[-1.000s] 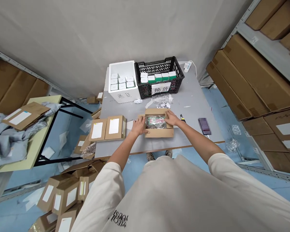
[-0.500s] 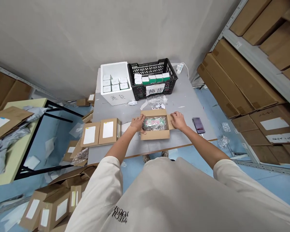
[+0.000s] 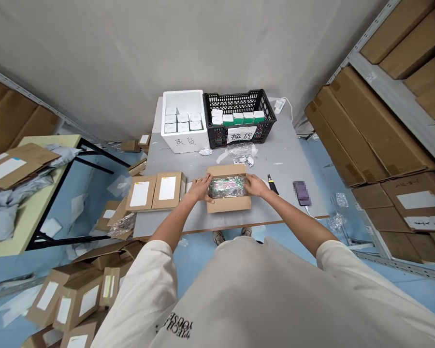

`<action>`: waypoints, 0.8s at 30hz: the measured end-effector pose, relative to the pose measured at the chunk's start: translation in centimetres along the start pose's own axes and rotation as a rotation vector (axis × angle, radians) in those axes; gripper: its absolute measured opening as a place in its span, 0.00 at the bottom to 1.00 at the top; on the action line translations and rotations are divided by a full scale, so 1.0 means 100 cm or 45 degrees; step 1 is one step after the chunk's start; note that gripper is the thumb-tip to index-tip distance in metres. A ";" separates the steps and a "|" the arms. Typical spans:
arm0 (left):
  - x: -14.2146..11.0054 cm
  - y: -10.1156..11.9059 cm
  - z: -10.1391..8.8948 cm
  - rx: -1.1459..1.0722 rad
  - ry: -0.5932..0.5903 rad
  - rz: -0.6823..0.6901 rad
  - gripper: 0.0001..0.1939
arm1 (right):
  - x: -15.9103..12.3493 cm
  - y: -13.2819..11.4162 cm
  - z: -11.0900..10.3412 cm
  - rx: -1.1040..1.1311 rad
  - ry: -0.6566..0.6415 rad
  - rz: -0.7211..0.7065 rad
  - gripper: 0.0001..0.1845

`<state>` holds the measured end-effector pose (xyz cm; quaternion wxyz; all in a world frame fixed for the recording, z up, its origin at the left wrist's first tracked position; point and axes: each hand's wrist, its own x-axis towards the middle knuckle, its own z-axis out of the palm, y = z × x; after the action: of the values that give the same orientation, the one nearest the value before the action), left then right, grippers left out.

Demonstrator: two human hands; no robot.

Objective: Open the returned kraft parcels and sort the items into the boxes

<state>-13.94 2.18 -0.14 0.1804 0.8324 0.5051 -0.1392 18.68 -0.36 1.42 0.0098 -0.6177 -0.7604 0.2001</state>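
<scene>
On the grey table (image 3: 163, 162), near edge: open brown carton (image 3: 227, 205), centre of this clock, with twelve toward the wall; its long flaps are spread at twelve and six
Inside the carton: plastic-wrapped packet (image 3: 226, 187), green and pinkish-red showing through the clear film; it lies low between the side walls
Left hand (image 3: 200, 188): at the carton's nine o'clock end, palm down and touching it, thumb at the near corner; whether it grips or only steadies, I cannot tell
Right hand (image 3: 255, 185): at the three o'clock end, fingers bent by the packet's edge; whether they grasp packet or carton wall, I cannot tell
Nine o'clock: two closed cartons (image 3: 168, 188) side by side, each with a white label, just beyond the left hand
Eleven o'clock: white foam box (image 3: 184, 143), rows of small white boxes (image 3: 183, 126) inside; handwritten characters on its front
Twelve o'clock: black plastic crate (image 3: 210, 137), touching or nearly touching the foam box, holding green-and-white boxes (image 3: 238, 121); crumpled clear plastic (image 3: 240, 150) lies before it
One o'clock: white power strip (image 3: 279, 105) with its cord, at the far corner
Three o'clock: utility knife (image 3: 272, 184), near the right forearm; farther out, phone (image 3: 302, 193), screen pixelated, cable attached
Eight o'clock: labelled cartons (image 3: 79, 295) heaped on the blue floor (image 3: 190, 258)
</scene>
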 end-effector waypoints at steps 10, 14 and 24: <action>-0.009 -0.011 0.014 -0.169 0.085 0.045 0.78 | 0.057 -0.088 0.033 -0.241 -0.222 -0.555 0.22; -0.009 -0.014 0.018 -0.189 0.105 0.046 0.77 | 0.072 -0.105 0.056 -0.330 -0.311 -0.468 0.28; -0.007 -0.020 0.021 -0.210 0.134 0.063 0.78 | 0.088 -0.127 0.074 -0.459 -0.345 -0.328 0.35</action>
<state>-16.12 1.60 -2.05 0.2247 0.8331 0.5030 -0.0488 2.81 3.79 -3.43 -0.1771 -0.4749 -0.8507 0.1394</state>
